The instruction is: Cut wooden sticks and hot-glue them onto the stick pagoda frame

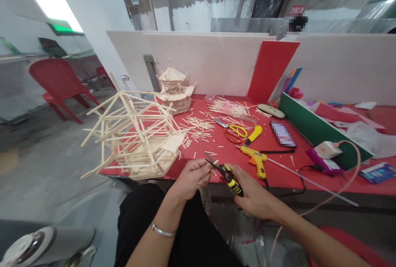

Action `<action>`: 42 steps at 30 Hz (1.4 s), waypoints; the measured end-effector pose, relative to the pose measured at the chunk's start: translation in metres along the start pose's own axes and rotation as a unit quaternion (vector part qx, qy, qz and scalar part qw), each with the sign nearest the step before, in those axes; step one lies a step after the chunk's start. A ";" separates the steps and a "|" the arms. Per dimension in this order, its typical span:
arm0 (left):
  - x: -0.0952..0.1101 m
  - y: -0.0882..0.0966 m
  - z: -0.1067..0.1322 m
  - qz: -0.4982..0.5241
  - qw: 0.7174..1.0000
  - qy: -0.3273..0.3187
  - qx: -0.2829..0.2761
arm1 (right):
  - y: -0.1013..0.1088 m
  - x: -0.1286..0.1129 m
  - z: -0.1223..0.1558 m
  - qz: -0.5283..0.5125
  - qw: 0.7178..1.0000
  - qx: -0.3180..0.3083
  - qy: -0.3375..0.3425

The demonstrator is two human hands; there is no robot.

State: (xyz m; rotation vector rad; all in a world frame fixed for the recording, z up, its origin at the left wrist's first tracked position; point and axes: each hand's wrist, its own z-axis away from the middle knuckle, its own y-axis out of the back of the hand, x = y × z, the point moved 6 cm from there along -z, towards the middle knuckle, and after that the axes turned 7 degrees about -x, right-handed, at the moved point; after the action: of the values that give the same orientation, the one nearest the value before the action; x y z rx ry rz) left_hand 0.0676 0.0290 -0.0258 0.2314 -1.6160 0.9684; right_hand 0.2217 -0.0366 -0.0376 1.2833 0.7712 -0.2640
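My left hand (192, 177) is closed in a pinch on a small wooden stick (214, 164) at the near edge of the red table (280, 172). My right hand (253, 195) grips yellow-and-black cutting pliers (229, 176), whose jaws meet the stick between my hands. A large tilted stick-frame model (136, 137) lies on the table's left end, just left of my left hand. A smaller finished pavilion model (175, 90) stands behind it by the white partition.
Loose sticks (198, 129) are strewn over the table, with a clear bag of sticks (227, 106), yellow-handled scissors (232, 129), a yellow glue gun (255, 158), a phone (282, 134), a long thin rod (309, 181) and a green board (318, 129). A red chair (58, 81) stands far left.
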 end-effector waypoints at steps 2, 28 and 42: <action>0.000 -0.003 0.001 0.029 0.999 0.011 -0.026 | 0.000 0.004 0.001 0.014 1.000 -0.001 0.003; 0.001 0.010 -0.001 -0.048 0.996 -0.020 0.067 | -0.004 -0.010 0.019 -0.277 0.950 -0.089 -0.113; -0.002 0.032 -0.005 -0.104 0.959 -0.086 0.250 | 0.029 0.025 -0.048 0.176 0.960 0.013 -0.216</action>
State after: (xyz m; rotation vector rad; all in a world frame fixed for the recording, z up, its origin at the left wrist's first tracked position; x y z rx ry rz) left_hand 0.0523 0.0524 -0.0424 0.8359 -1.4401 1.2037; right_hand 0.2387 0.0216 -0.0356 1.3018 0.1616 -0.2531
